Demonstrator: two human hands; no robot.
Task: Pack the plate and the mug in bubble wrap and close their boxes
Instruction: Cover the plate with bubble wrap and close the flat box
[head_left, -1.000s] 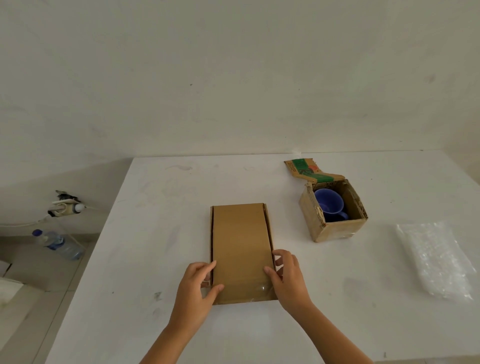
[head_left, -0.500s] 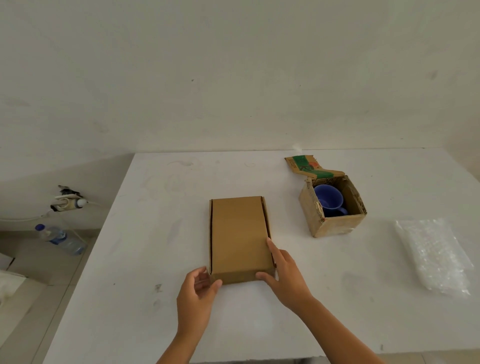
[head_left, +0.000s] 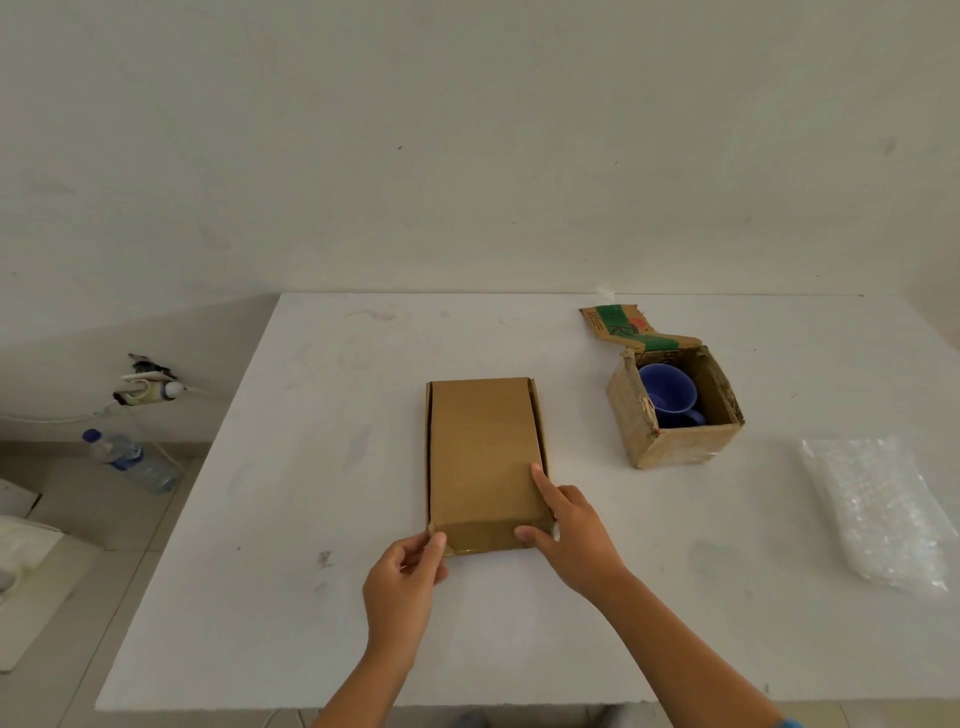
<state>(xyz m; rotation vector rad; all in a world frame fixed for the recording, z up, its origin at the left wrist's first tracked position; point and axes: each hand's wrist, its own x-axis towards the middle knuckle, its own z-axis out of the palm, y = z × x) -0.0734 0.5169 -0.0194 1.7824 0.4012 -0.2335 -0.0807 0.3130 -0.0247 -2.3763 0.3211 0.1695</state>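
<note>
- The flat box lay closed at the middle of the table, its short end toward the near edge.
- The left hand pinched the box's near-left corner between thumb and fingers.
- The right hand rested spread on the near-right corner, forefinger along the lid's edge, grasping nothing.
- The small box stood open toward the far-right, a blue mug inside.
- Bubble wrap lay by the right edge.

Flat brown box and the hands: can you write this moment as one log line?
flat brown cardboard box: lid down | left hand: pinching near corner | right hand: on near right edge | blue mug: unwrapped, open box
</note>
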